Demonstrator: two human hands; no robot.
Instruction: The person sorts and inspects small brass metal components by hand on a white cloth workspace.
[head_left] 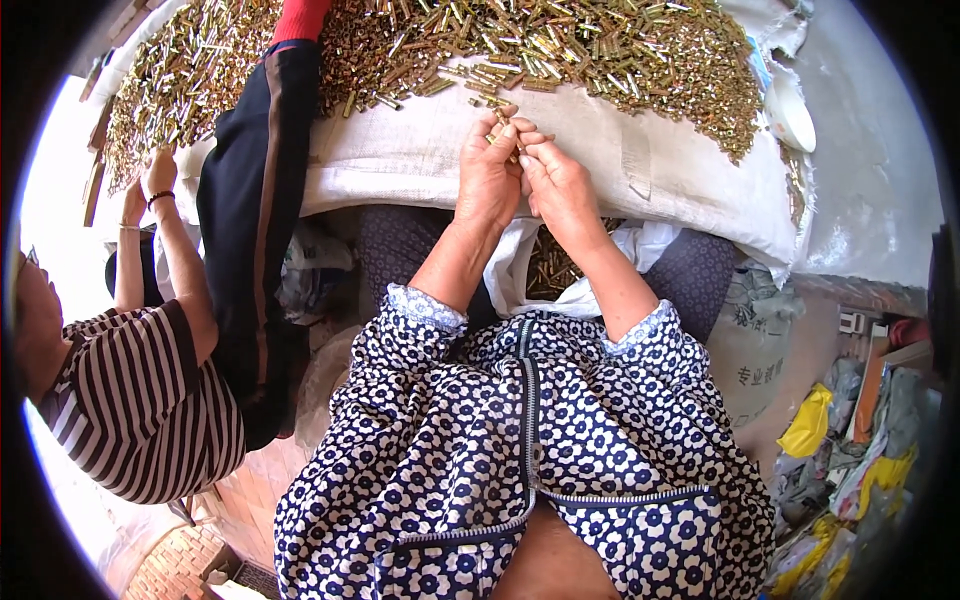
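Note:
My left hand (488,172) and my right hand (562,185) meet over the near edge of the cloth-covered surface. Their fingertips pinch a small brass-coloured metal rod-like piece (507,122) between them; the fingers cover most of it. Just beyond my fingers spreads a wide heap of similar short metal pieces (560,50), a few lying loose at its near edge. Below my wrists, between my knees, an open white bag (508,268) holds more dark brass metal pieces (550,268).
White cloth (400,150) covers the work surface. A white bowl (789,115) stands at its right edge. On the left, a person in a striped shirt (150,400) works at the heap. A dark trouser leg (245,220) stretches across beside me. Crumpled grey and yellow bags (808,420) lie lower right.

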